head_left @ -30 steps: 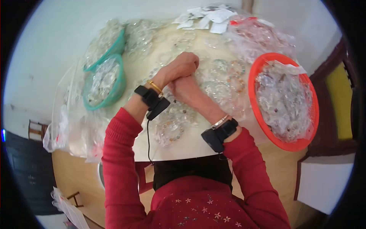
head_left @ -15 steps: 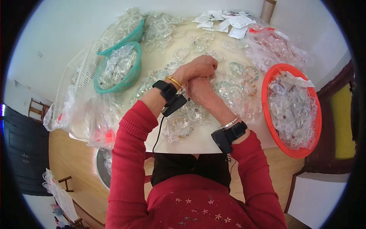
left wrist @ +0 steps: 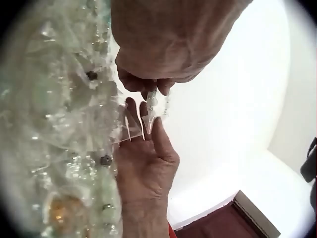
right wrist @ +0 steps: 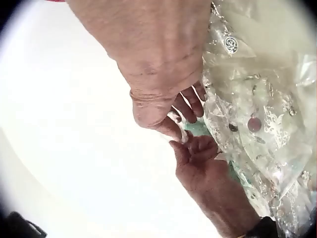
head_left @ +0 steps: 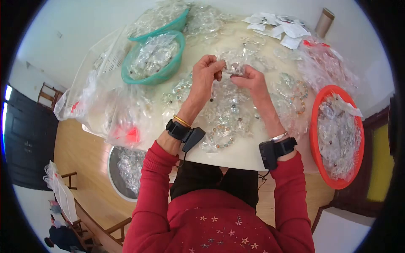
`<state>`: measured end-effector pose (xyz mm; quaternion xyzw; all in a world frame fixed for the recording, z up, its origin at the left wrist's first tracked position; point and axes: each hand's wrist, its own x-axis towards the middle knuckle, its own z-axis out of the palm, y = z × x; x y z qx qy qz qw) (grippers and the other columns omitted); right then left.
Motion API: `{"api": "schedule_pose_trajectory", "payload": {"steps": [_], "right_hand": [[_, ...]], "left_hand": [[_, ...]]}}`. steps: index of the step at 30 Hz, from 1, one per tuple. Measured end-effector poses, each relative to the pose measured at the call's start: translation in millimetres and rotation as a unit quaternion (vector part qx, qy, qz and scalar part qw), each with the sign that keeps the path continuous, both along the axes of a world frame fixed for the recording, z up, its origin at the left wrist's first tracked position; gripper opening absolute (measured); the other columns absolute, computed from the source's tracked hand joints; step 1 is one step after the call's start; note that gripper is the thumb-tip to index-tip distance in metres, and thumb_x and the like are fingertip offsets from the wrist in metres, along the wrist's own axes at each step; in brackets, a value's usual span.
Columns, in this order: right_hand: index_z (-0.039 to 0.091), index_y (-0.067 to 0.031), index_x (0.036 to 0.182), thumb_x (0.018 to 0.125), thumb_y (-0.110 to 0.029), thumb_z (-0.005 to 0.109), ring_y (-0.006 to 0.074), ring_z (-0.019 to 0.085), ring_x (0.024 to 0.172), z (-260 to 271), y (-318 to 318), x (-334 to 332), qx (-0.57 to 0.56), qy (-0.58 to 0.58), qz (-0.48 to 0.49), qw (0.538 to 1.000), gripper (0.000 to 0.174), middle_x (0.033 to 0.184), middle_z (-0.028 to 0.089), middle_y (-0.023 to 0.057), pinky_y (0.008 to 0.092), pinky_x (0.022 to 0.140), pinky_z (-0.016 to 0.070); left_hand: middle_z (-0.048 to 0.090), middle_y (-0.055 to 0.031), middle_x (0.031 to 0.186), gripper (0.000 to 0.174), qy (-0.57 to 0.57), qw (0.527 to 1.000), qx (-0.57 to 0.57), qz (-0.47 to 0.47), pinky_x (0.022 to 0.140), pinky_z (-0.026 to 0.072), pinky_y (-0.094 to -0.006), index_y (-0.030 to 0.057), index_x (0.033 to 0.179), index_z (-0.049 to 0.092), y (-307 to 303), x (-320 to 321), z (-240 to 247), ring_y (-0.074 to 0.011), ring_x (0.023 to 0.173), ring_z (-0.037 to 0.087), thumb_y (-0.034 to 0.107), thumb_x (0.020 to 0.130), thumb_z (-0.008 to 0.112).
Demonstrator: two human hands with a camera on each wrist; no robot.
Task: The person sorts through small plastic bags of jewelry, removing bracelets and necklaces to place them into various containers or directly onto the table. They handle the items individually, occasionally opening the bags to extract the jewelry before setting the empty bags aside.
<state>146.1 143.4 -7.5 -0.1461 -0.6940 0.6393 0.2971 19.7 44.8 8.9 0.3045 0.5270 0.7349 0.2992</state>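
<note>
Above the middle of the table, my left hand [head_left: 206,78] and right hand [head_left: 254,83] face each other with fingertips close together. Between thumb and fingers, the left hand pinches a bracelet of pale clear beads [left wrist: 151,101], which hangs toward the right hand in the left wrist view. A small clear plastic bag [left wrist: 130,130] lies along the right hand's fingers, pinched near its thumb. In the right wrist view the left hand [right wrist: 213,171] is partly behind the right fingers. Under both hands lie bagged bracelets [head_left: 230,105] in a loose spread.
Green baskets [head_left: 182,47] full of bagged bracelets stand at the left, a red basket [head_left: 314,139] at the right. White packets [head_left: 291,30] and a cardboard tube [head_left: 325,22] are at the back. Plastic bags [head_left: 133,114] lie by the left edge, above a metal basin [head_left: 113,173] on the floor.
The hands, overlapping at the wrists earlier, have drawn apart and now face each other side by side, with the bracelet and bag showing between them. The head view has shifted left.
</note>
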Motion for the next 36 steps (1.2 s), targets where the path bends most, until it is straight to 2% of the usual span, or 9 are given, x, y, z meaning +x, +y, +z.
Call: {"api": "schedule_pose_trajectory", "payload": {"steps": [2,14,18,22,25,26,29,33,36], "right_hand": [[0.064,0.0015,0.094,0.076,-0.01,0.066,0.0122,0.06,0.08,4.3,-2.0,1.7,-0.107,0.056,0.013,0.993,0.021,0.089,0.065,0.0066,0.0242,0.07,0.0468],[0.063,0.0028,0.078,0.077,-0.007,0.065,0.0124,0.06,0.067,1.4,-3.0,0.8,-0.056,-0.011,0.004,0.998,0.01,0.078,0.065,0.0092,0.0218,0.062,0.0451],[0.061,0.0045,0.092,0.081,-0.01,0.062,0.018,0.063,0.073,0.4,0.2,2.6,-0.081,-0.011,-0.014,0.997,0.018,0.081,0.064,0.0085,0.0271,0.067,0.049],[0.059,0.0046,0.092,0.083,-0.011,0.06,0.0218,0.064,0.076,-8.8,11.3,-0.1,-0.204,0.109,-0.093,0.969,0.018,0.089,0.063,0.0112,0.0323,0.068,0.052],[0.058,0.0042,0.093,0.082,-0.009,0.059,0.0237,0.064,0.08,-6.5,21.8,2.7,-0.219,0.126,-0.127,0.959,0.017,0.093,0.062,0.0124,0.0355,0.07,0.0531],[0.057,0.0039,0.093,0.082,-0.008,0.058,0.0247,0.064,0.081,-5.6,24.1,4.1,-0.224,0.134,-0.144,0.954,0.016,0.094,0.062,0.0129,0.037,0.071,0.0536],[0.057,0.0036,0.092,0.08,-0.006,0.057,0.0249,0.063,0.086,-1.5,25.5,7.5,-0.218,0.163,-0.148,0.951,0.015,0.092,0.062,0.0124,0.0378,0.072,0.0534],[0.056,0.0022,0.093,0.079,-0.004,0.056,0.0241,0.062,0.09,-4.3,29.6,9.0,-0.229,0.18,-0.141,0.946,0.015,0.091,0.062,0.0112,0.0387,0.072,0.0531],[0.055,0.0019,0.094,0.077,-0.003,0.056,0.0232,0.062,0.086,-6.4,32.1,9.3,-0.23,0.177,-0.132,0.948,0.018,0.09,0.062,0.0114,0.0382,0.07,0.0536]], "left_hand": [[0.055,-0.0001,0.069,0.008,-0.021,1.0,-0.003,0.007,0.052,0.0381,-0.0221,0.0052,0.086,0.056,-3.2,-1.0,-7.0,-0.0077,0.056,0.048,0.01,0.082,0.061],[0.052,0.0014,0.067,0.012,-0.081,0.995,-0.046,-0.041,0.052,0.0383,-0.0226,0.0035,0.083,0.057,-12.2,-3.6,-6.2,-0.0071,0.055,0.046,0.015,0.085,0.058],[0.057,-0.0002,0.071,0.013,-0.141,0.986,-0.013,-0.088,0.052,0.0387,-0.0228,0.0028,0.083,0.058,-12.5,-8.3,-4.6,-0.0079,0.054,0.046,0.016,0.086,0.056],[0.062,-0.0038,0.079,0.015,-0.054,0.998,0.011,-0.032,0.057,0.0414,-0.0225,0.003,0.09,0.06,-17.8,-22.9,-0.8,-0.0086,0.059,0.05,0.017,0.086,0.056],[0.065,-0.0074,0.093,0.024,0.183,0.981,-0.062,-0.014,0.066,0.045,-0.0268,0.0031,0.1,0.061,-21.5,-31.9,-2.8,-0.0137,0.067,0.056,0.02,0.082,0.059],[0.065,-0.0074,0.093,0.024,0.182,0.981,-0.061,-0.014,0.066,0.045,-0.0268,0.0031,0.1,0.061,-21.1,-29.8,-5.1,-0.0137,0.067,0.056,0.02,0.082,0.059],[0.064,-0.008,0.098,0.033,0.486,0.871,-0.079,0.014,0.074,0.0459,-0.0331,0.0052,0.105,0.061,-17.0,-13.0,-12.9,-0.0223,0.074,0.059,0.023,0.076,0.063],[0.062,-0.0098,0.097,0.036,0.58,0.81,-0.081,0.018,0.073,0.0457,-0.0384,0.0058,0.102,0.062,-15.3,-3.4,-15.9,-0.0307,0.076,0.058,0.026,0.072,0.066],[0.061,-0.0112,0.092,0.034,0.576,0.808,-0.121,-0.02,0.071,0.0456,-0.0388,0.0058,0.098,0.063,-14.4,-3.0,-12.7,-0.0315,0.077,0.058,0.027,0.071,0.066]]}}
